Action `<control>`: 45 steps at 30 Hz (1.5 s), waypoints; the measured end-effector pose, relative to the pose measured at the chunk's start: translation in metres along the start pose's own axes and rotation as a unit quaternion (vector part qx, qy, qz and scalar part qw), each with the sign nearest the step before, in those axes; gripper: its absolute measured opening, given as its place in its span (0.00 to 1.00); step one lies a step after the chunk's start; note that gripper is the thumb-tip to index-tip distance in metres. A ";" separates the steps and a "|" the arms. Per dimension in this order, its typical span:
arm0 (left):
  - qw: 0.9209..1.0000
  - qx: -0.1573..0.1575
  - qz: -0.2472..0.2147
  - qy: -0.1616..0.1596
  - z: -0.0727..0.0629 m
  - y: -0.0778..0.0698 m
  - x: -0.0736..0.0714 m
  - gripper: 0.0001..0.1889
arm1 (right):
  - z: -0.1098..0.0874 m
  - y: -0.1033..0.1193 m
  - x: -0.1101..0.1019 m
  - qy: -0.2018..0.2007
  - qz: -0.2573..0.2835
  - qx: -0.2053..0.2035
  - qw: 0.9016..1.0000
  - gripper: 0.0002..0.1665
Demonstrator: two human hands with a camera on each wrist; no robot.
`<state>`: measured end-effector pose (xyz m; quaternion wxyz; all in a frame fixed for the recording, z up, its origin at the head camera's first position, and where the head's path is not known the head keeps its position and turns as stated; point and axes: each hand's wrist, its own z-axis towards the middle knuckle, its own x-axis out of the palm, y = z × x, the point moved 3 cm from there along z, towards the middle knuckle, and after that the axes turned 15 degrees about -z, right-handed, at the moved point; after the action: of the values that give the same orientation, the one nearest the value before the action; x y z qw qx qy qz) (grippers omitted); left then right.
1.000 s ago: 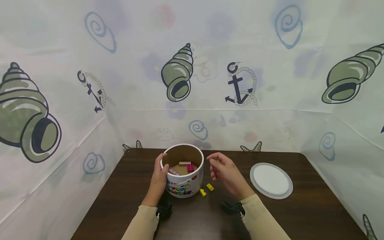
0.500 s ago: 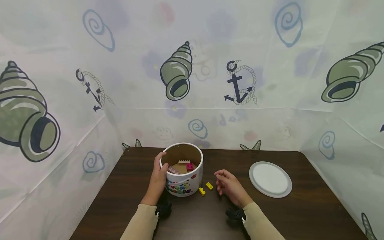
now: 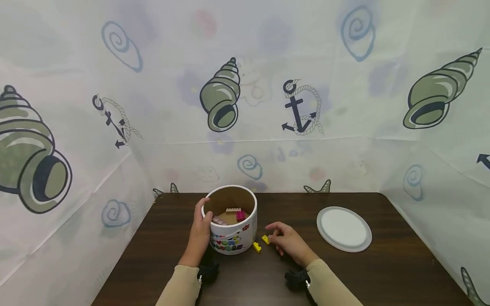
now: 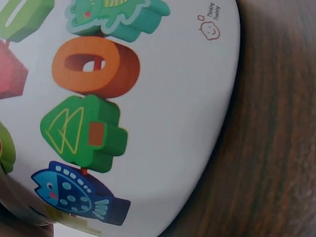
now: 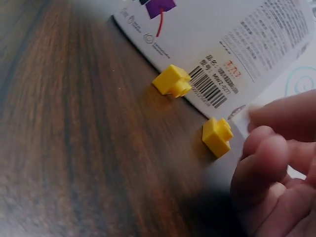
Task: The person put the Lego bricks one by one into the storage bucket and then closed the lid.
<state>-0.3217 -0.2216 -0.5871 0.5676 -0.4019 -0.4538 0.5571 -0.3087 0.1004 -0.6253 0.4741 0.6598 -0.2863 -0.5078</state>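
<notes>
A white round tub [image 3: 239, 236] with colourful printed pictures stands on the table. My left hand [image 3: 198, 233] grips its left rim, thumb at the front. Inside lie a magenta toy brick [image 3: 240, 216], a cream one [image 3: 232, 210] and a pale pink one [image 3: 219, 220]. Two yellow toy bricks lie outside, one close to the tub's base [image 5: 170, 79], the other a yellow brick [image 5: 216, 137] nearer my right hand [image 3: 289, 243]. In the right wrist view that hand's loosely bent fingers are beside this brick, with a small gap and nothing held.
A white round disc with a raised rim [image 3: 324, 231] lies on the right of the dark wooden table [image 3: 398, 259]. White cloth [image 3: 268, 165] printed with shells and anchors hangs behind and on both sides.
My right hand moved back from beside the tub's rim, lowered toward the table, then shifted left to the nearer yellow brick. The left hand keeps its grip on the tub.
</notes>
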 end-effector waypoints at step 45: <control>1.000 -0.005 0.006 0.013 0.002 -0.001 0.000 0.27 | -0.001 0.005 0.003 0.001 -0.076 -0.011 0.997 0.20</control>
<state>-0.3232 -0.2214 -0.5861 0.5678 -0.4144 -0.4468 0.5534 -0.3058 0.0960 -0.6217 0.4418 0.6749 -0.2289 -0.5450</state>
